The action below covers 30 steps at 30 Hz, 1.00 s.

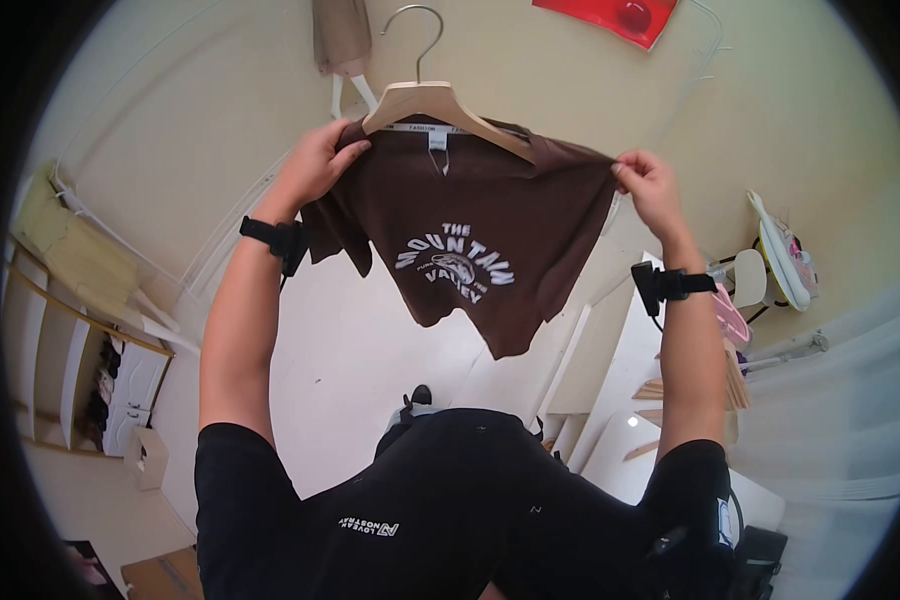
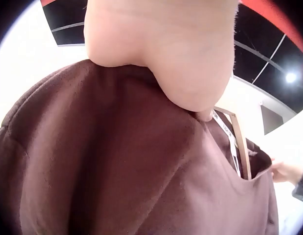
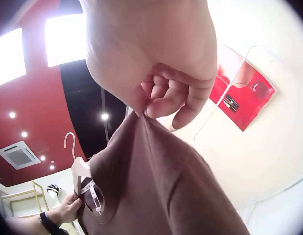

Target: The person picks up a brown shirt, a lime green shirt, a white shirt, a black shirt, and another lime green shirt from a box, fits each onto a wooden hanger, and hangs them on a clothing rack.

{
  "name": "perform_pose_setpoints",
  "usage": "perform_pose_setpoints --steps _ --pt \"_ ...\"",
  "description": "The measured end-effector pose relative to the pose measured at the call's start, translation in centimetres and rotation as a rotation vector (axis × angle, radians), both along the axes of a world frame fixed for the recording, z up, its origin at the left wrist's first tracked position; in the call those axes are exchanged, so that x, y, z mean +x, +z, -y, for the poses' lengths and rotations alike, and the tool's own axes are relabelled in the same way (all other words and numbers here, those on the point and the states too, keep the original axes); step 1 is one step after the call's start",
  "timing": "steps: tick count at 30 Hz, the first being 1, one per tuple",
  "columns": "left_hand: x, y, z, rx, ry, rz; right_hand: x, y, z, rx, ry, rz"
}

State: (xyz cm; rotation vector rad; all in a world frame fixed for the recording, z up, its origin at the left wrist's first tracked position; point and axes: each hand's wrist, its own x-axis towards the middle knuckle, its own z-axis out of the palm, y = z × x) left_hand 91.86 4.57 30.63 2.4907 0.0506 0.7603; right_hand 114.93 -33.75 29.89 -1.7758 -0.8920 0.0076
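Note:
A brown T-shirt [image 1: 390, 200] with white lettering hangs spread between both hands, a wooden hanger [image 1: 425, 100] with a metal hook inside its neckline. In the head view the left hand [image 1: 317, 165] grips the shirt's left shoulder beside the hanger's end, thumb on the front. The right hand [image 1: 652, 190] pinches the opposite shoulder between thumb and fingers, pulling the cloth to a point, as the right wrist view shows at the hand [image 3: 161, 83]. The hanger's arm on that side ends short of this pinch. In the left wrist view the left hand [image 2: 161, 54] covers its own fingertips.
A garment [image 1: 342, 35] hangs on the wall behind, near a red poster [image 1: 615, 18]. Shelving [image 1: 60, 350] stands at the left. A white table [image 1: 610, 440] with wooden hangers [image 1: 735, 380] is at the right, beside a sheer curtain [image 1: 840, 420].

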Motion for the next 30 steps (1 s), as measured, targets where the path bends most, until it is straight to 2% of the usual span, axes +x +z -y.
perform_pose_setpoints --steps 1,3,7,9,10,12,13,15,16,18,19,21,22,24,26,28,30 --pt "0.0 0.2 -0.1 0.074 0.050 -0.028 -0.1 0.4 -0.3 0.003 0.014 -0.009" --pt "-0.5 1.2 0.5 0.174 0.134 -0.043 -0.6 2.0 -1.2 0.178 0.032 0.008" --pt "-0.3 1.5 1.1 0.142 0.222 0.026 -1.5 4.1 -1.7 0.089 0.171 0.152" --pt "0.3 1.7 0.9 -0.006 0.133 0.195 -1.0 5.3 -2.2 0.074 0.032 0.472" --pt "0.5 2.1 0.8 -0.003 0.140 0.198 -1.0 6.2 -2.5 0.079 0.039 0.475" --pt "0.9 2.9 0.6 -0.048 0.063 0.183 -1.7 8.1 -4.0 -0.005 -0.076 0.847" --pt "1.0 3.3 0.6 -0.047 0.064 0.182 -1.8 8.6 -4.9 -0.003 -0.075 0.847" --pt "1.2 4.0 0.3 0.006 0.050 0.170 -1.9 9.7 -7.4 -0.052 -0.072 1.039" --pt "1.2 4.3 0.1 0.001 0.054 0.168 -2.5 10.3 -8.4 -0.055 -0.066 1.038" --pt "1.1 4.7 -0.6 0.019 0.040 0.129 -3.6 11.4 -10.5 -0.470 0.010 0.733" --pt "0.8 4.8 -1.2 0.013 0.048 0.131 -3.3 11.2 -11.5 -0.473 0.019 0.737" --pt "0.5 4.9 -1.7 -0.050 0.033 0.133 -2.1 10.2 -12.8 -0.295 0.170 0.635" --pt "0.2 4.8 -2.7 -0.052 0.043 0.141 -1.7 9.8 -13.7 -0.295 0.179 0.643" --pt "-0.9 4.6 -5.1 0.124 0.134 0.071 -1.0 9.3 -15.8 -0.156 0.183 0.699" --pt "-1.6 2.0 -8.6 0.099 0.141 0.092 -1.3 9.2 -17.4 -0.163 0.162 0.668" --pt "-2.2 -1.6 -14.0 -0.113 0.078 0.040 -1.2 9.5 -19.9 -0.168 0.129 0.646" --pt "-3.2 -2.6 -18.2 -0.185 0.106 0.015 -0.2 9.5 -21.2 -0.138 0.115 0.681"
